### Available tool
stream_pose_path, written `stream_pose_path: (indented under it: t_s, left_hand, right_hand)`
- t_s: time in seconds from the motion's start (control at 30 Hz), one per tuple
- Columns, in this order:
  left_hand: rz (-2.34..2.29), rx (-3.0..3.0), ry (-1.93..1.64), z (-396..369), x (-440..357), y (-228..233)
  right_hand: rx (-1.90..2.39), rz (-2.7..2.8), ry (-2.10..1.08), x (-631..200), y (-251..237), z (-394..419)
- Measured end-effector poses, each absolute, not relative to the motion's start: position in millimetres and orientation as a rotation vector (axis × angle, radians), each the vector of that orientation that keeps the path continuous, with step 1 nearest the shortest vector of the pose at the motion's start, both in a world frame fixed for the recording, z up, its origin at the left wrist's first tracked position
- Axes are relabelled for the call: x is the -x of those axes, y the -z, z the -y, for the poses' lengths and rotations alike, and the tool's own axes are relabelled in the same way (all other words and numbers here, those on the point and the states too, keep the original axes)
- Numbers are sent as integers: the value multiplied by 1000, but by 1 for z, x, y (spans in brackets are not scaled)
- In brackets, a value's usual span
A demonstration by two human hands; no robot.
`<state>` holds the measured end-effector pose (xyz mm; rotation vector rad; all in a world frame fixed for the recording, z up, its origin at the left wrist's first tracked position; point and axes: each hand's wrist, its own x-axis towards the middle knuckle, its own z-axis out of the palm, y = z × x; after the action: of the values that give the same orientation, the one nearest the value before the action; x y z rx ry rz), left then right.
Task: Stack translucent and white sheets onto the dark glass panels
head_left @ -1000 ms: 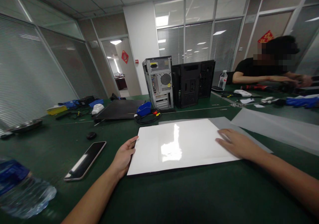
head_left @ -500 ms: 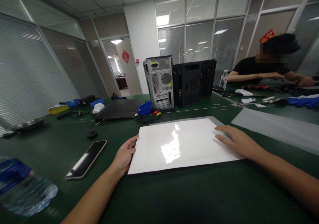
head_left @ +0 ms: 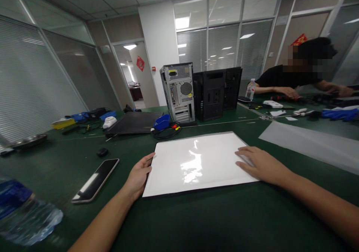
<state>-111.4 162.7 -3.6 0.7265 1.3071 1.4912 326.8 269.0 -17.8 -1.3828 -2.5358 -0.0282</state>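
On the green counter [head_left: 196,222] you are pinning a glossy white panel [head_left: 193,162], seemingly stiff, thin and slippery, best gripped by its edges, with your left hand [head_left: 138,177] open against its left edge and right hand [head_left: 260,164] lying flat and spread on its right side.

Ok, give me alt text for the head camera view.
A person's left hand touches the left edge of a glossy white panel on a green table, the right hand flat on its right side. A phone lies left; computer towers stand behind.
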Motion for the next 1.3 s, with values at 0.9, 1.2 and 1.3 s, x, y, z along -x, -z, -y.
stream_pose_path:
  t_s: [0.9,1.2,1.3]
  left_hand:
    - [-1308,-755,-1483,-164,116,9]
    - [-1345,-787,-1450,-164,117,9]
    - [-1335,-790,-1454,-164,117,10]
  right_hand:
    - [1590,2395,154,-347,9,-282]
    - [2172,1994,232,-468,26,-332]
    - [2285,1951,138,-487,38,-342]
